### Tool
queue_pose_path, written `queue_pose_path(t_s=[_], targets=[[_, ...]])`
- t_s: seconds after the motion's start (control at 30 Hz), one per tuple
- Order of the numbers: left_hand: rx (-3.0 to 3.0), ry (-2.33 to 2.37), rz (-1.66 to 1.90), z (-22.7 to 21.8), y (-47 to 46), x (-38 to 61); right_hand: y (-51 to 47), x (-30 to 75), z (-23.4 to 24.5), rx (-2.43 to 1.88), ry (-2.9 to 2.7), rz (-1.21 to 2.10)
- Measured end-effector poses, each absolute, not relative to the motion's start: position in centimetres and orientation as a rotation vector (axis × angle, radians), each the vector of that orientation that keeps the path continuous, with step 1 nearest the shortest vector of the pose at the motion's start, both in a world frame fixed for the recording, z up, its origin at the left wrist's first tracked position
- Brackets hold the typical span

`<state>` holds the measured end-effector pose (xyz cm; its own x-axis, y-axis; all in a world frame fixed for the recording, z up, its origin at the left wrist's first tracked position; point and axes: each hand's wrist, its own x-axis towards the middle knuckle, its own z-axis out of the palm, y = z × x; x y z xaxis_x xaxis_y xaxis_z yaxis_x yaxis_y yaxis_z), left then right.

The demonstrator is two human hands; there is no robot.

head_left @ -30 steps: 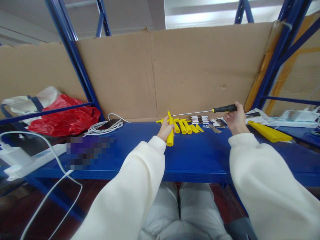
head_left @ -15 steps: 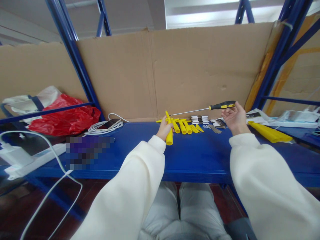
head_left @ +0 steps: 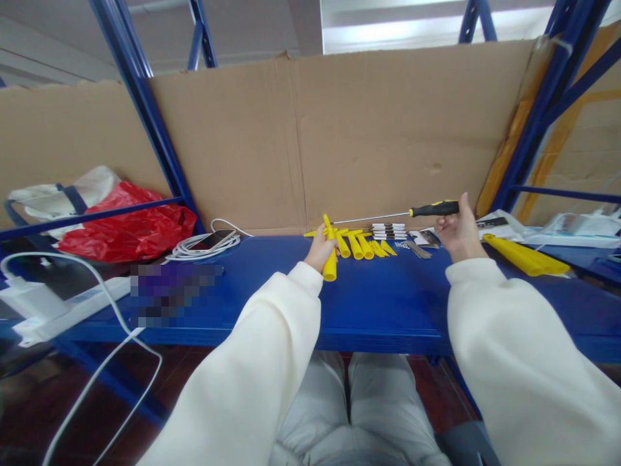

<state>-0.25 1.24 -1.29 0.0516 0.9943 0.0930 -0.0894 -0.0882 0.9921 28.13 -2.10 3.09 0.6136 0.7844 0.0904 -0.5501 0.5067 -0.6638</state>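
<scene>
My left hand (head_left: 320, 250) is closed round a yellow tapered plastic tube (head_left: 330, 266), its wide hollow end facing me. A long screwdriver (head_left: 433, 208) with a black and yellow handle lies nearly level. The tip of its thin metal shaft meets the tube near my left fingers; whether it enters the tube I cannot tell. At the handle's butt end is my right hand (head_left: 456, 233), thumb up and fingers curled against it. Beyond the left hand, several similar yellow tubes (head_left: 356, 247) and small yellow pointed pieces (head_left: 387, 248) lie in a row on the blue table (head_left: 378, 298).
White-and-black bundles (head_left: 388, 231) and flat grey strips (head_left: 418, 250) lie behind the hands. A large yellow tapered piece (head_left: 526, 255) is at right. Leftward are a coiled white cable (head_left: 204, 248), a phone, a red bag (head_left: 129, 223) and a power strip (head_left: 72, 310). Cardboard (head_left: 378, 136) stands behind.
My right hand has shifted its grip at the handle's end, with the thumb now raised. The screwdriver has tilted and turned slightly. My left hand and the tube stay nearly still.
</scene>
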Motion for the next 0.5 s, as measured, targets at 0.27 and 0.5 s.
queue_pose_path(t_s=[0.27,0.5], targets=[[1.23,1.078,1.291,-1.3,1.2,-0.2,-1.3,28.6,2.7,-0.666,-0.429,0.858],[1.238,1.1,1.295,-1.2,1.0,0.0,-0.4,29.9,2.0,-0.668,-0.445,0.868]])
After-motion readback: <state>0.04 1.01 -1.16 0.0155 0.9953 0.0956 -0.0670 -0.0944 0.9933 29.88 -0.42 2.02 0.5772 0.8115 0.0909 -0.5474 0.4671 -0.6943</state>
